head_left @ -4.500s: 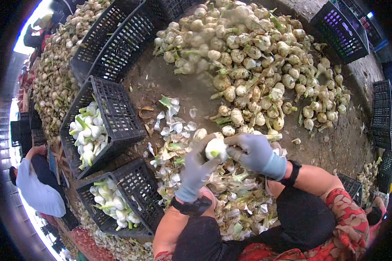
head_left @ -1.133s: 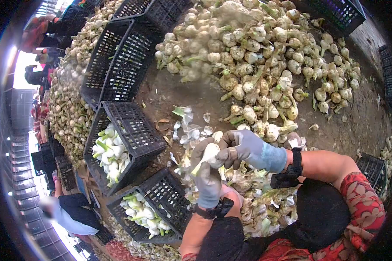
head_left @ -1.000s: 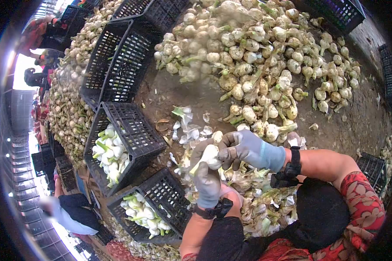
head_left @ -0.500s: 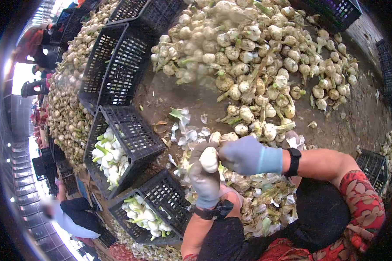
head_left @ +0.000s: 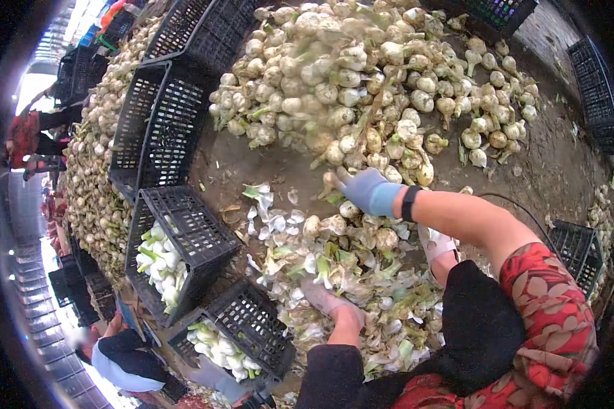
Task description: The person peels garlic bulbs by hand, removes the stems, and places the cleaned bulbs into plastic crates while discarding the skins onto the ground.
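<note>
My right hand (head_left: 370, 191), in a grey-blue glove, reaches to the near edge of a heap of unpeeled garlic (head_left: 361, 82). Its fingertips close on a brownish garlic bulb (head_left: 330, 180). Down at the lower left, my left hand (head_left: 217, 380), also gloved, is beside the lower black crate (head_left: 252, 320). Its fingers look stretched out, slightly blurred, with no bulb visible in them. White peeled garlic with green stems (head_left: 222, 347) fills that crate's opening. Loose skins and leaves (head_left: 382, 307) cover the ground around my feet.
Another tilted crate (head_left: 191, 218) holds peeled garlic (head_left: 160, 262). Black crates (head_left: 177, 126) line the left side, with a long garlic heap (head_left: 95, 170) behind them. More crates stand right (head_left: 597, 95). A person in a light top (head_left: 126, 361) is at lower left.
My hands have separated. The left went down and left to the lower crate; the white bulb it held is out of it. The right moved up and left to a bulb near the heap.
</note>
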Available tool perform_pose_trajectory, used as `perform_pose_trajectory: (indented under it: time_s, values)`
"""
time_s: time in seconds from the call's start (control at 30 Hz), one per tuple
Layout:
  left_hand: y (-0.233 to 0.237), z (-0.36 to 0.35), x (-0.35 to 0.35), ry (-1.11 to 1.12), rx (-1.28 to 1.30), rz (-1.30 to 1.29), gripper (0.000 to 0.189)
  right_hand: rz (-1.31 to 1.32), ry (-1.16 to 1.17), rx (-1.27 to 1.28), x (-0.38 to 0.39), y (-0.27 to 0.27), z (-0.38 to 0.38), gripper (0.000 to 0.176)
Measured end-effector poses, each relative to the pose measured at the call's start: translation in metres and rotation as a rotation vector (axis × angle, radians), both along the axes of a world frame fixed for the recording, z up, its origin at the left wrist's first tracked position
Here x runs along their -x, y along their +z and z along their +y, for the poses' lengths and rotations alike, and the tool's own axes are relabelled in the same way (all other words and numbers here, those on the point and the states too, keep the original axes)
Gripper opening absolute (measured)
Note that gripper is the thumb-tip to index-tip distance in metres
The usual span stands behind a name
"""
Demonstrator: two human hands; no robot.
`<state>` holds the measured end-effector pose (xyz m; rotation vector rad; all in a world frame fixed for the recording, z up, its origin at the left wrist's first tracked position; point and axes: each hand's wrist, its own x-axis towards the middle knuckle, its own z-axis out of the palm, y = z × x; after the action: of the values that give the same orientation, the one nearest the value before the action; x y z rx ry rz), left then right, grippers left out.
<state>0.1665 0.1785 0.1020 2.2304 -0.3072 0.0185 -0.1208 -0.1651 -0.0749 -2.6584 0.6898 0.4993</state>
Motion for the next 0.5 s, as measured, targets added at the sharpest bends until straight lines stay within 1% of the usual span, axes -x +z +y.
perform_pose_trajectory:
  time_s: [0.07, 0.1, 0.13, 0.17, 0.2, 0.23, 0.27, 0.3, 0.33, 0.37, 0.4, 0.43, 0.47, 0.5]
  values:
    - [-0.002, 0.006, 0.002, -0.103, -0.235, -0.313, 0.04, -0.06, -0.118, 0.056, -0.01, -0.009, -0.002, 0.064]
    - [-0.002, 0.007, 0.003, -0.148, -0.35, -0.473, 0.046, -0.025, -0.119, 0.053, -0.014, -0.011, -0.002, 0.07]
    - [-0.01, -0.019, 0.018, -0.206, -0.243, -0.355, 0.045, -0.037, -0.115, 0.065, -0.017, -0.001, -0.005, 0.07]
    - [-0.024, -0.039, 0.035, -0.297, -0.219, -0.314, 0.044, -0.031, -0.232, -0.073, -0.017, 0.016, -0.007, 0.067]
    - [-0.036, -0.059, 0.041, -0.462, -0.206, -0.168, 0.043, -0.024, -0.349, -0.214, -0.017, 0.033, -0.01, 0.065]
    - [-0.031, -0.096, 0.077, -0.473, -0.089, 0.109, 0.042, 0.002, -0.528, -0.433, -0.02, 0.049, -0.014, 0.06]
    - [-0.055, -0.109, 0.086, -0.665, -0.083, 0.134, 0.044, -0.003, -0.532, -0.42, -0.02, 0.049, -0.01, 0.06]
    - [-0.055, -0.136, 0.111, -0.797, -0.058, 0.309, 0.053, -0.259, -0.649, -0.531, -0.017, 0.047, 0.002, 0.068]
    - [-0.067, -0.15, 0.121, -0.976, -0.113, 0.42, 0.064, -0.52, -0.757, -0.635, -0.015, 0.047, 0.015, 0.076]
    - [-0.073, -0.165, 0.138, -1.034, -0.252, 0.341, 0.075, -0.589, -0.805, -0.811, -0.014, 0.052, 0.027, 0.078]
    - [-0.083, -0.179, 0.145, -1.211, -0.19, 0.026, 0.081, -0.654, -0.851, -0.992, -0.014, 0.058, 0.041, 0.08]
    - [-0.103, -0.18, 0.154, -1.151, -0.035, 0.207, 0.083, -0.735, -0.84, -1.017, -0.016, 0.06, 0.055, 0.079]
    - [-0.112, -0.184, 0.16, -1.08, 0.119, 0.383, 0.085, -0.818, -0.825, -1.041, -0.017, 0.062, 0.065, 0.078]
    - [-0.116, -0.184, 0.16, -1.081, 0.128, 0.379, 0.085, -0.852, -0.778, -0.852, -0.014, 0.065, 0.071, 0.069]
